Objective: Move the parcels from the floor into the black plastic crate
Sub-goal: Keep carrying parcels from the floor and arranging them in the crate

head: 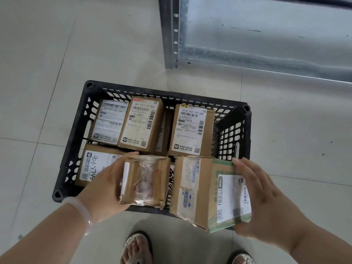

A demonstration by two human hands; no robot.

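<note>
Pale tiled floor [47, 73] is carrying one steel shelving unit [266, 35] at the far right and one black plastic crate [231, 134] at centre. Four parcels [192, 130] are lying flat inside it, with a possible fifth wedged between them. Two more are hovering over its near edge, long axes running near to far. The left hand [102, 185] is gripping the taped parcel [146, 180]. The right hand [266, 202] is gripping the green-edged parcel [200, 189], above the seemingly unfilled near-right corner.

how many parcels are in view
6: in the black crate, far-left parcel, far-middle parcel, far-right parcel, near-left parcel; left hand holds the taped parcel, right hand the green-edged parcel. Others may be hidden.
</note>
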